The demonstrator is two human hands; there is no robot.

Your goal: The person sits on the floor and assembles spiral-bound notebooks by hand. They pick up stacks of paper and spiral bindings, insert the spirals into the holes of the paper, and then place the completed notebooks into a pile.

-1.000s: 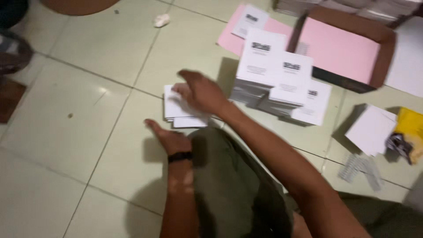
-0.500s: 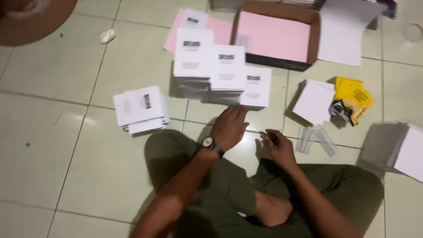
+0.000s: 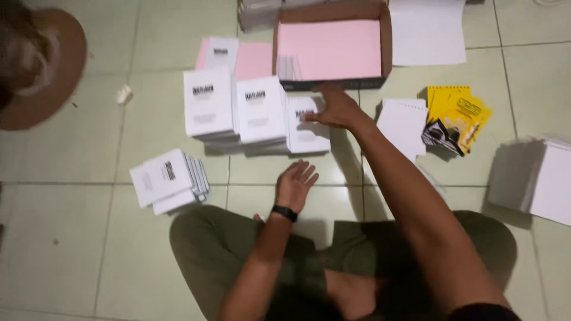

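Note:
I sit cross-legged on a tiled floor. My right hand (image 3: pixel 336 110) reaches forward and rests on the rightmost of three stacks of white booklets (image 3: pixel 306 126), just below a cardboard box (image 3: pixel 386 41) lined with pink sheets. Whether its fingers grip a booklet I cannot tell. My left hand (image 3: pixel 295 183), with a black watch at the wrist, hovers open and empty above the floor in front of my knee. The other two white stacks (image 3: pixel 207 102) (image 3: pixel 260 110) stand to the left. A smaller pile of white booklets (image 3: pixel 169 180) lies fanned at the near left.
Yellow booklets (image 3: pixel 458 113) and a white spiral pad (image 3: pixel 403 123) lie at the right. A white stack (image 3: pixel 550 181) sits at the far right edge. Pink sheets (image 3: pixel 253 59) lie behind the stacks. A brown round object (image 3: pixel 47 77) is at the top left.
My left hand has left the small pile at the near left and drawn back toward my knee. My right hand has come in and stretched forward onto the rightmost stack.

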